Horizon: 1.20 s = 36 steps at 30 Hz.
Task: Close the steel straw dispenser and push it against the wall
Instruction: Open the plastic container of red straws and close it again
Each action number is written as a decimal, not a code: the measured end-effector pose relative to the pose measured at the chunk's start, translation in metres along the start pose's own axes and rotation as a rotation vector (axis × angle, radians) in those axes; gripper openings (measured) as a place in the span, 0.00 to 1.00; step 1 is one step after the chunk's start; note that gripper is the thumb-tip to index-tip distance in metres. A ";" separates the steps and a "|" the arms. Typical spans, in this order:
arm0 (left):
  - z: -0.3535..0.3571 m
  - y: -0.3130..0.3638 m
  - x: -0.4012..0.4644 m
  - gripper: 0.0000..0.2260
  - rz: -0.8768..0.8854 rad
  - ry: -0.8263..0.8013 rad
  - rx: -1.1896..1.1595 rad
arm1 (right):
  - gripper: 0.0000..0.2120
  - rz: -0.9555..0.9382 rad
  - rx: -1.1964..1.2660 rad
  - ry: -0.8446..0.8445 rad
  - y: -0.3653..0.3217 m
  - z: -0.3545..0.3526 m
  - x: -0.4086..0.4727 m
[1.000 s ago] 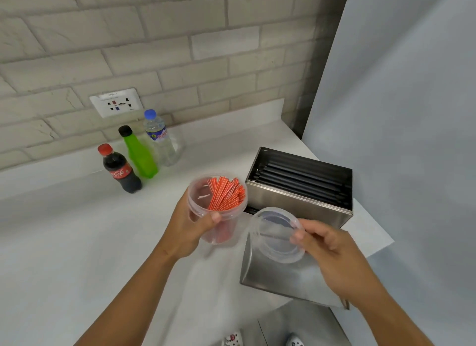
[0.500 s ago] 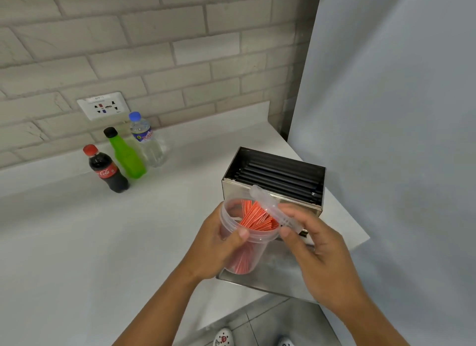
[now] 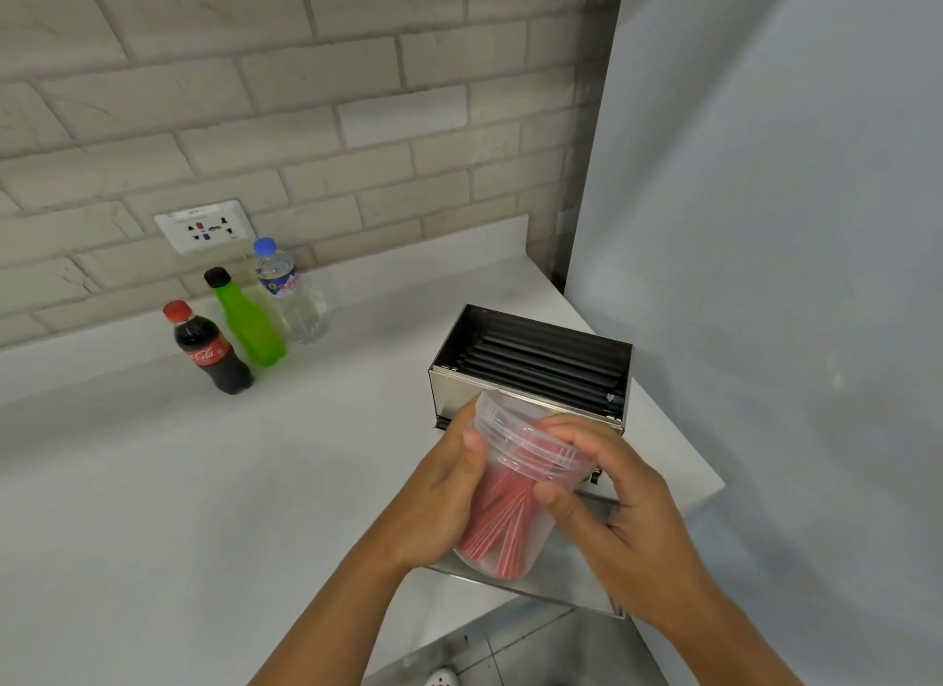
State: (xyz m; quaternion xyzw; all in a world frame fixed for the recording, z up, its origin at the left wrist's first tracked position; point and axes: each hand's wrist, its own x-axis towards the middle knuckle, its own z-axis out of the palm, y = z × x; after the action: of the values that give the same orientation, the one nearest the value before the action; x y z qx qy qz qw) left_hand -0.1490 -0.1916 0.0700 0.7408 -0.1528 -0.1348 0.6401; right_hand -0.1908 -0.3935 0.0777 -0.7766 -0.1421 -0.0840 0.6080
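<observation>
The steel straw dispenser point(image 3: 530, 348) stands open near the counter's right corner, black straws lying inside it. Its lid point(image 3: 576, 583) lies folded down flat toward me, partly over the counter edge. In front of the box I hold a clear plastic tub of red straws point(image 3: 502, 522), tilted. My left hand point(image 3: 439, 496) grips the tub's side. My right hand point(image 3: 612, 502) presses the clear lid point(image 3: 530, 440) onto the tub's rim. The dispenser's front face is mostly hidden behind the tub and my hands.
Three bottles stand by the brick wall: a cola bottle point(image 3: 209, 348), a green one point(image 3: 247, 318) and a water bottle point(image 3: 291, 292), below a wall socket point(image 3: 204, 225). A grey panel point(image 3: 765, 226) rises right of the dispenser. White counter point(image 3: 153, 481) spreads left.
My right hand has brought the clear lid from beside the tub onto its rim, and the tub has moved right, in front of the dispenser, and tilted.
</observation>
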 end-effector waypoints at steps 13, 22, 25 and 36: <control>-0.016 0.012 0.001 0.29 0.001 0.064 -0.146 | 0.22 -0.013 0.117 -0.088 0.001 0.001 0.015; -0.014 0.012 0.006 0.27 0.012 0.149 -0.191 | 0.18 -0.040 0.106 -0.089 0.001 0.003 0.029; -0.011 0.009 0.008 0.27 0.021 0.185 -0.185 | 0.18 -0.008 0.117 -0.058 0.007 0.005 0.028; -0.020 0.008 0.008 0.23 -0.048 0.194 -0.237 | 0.23 0.052 0.187 -0.079 0.011 0.000 0.029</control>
State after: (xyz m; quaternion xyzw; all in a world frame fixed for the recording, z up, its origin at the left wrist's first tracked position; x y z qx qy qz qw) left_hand -0.1339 -0.1781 0.0805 0.6731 -0.0557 -0.0950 0.7313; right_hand -0.1597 -0.3926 0.0763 -0.7226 -0.1531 -0.0237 0.6737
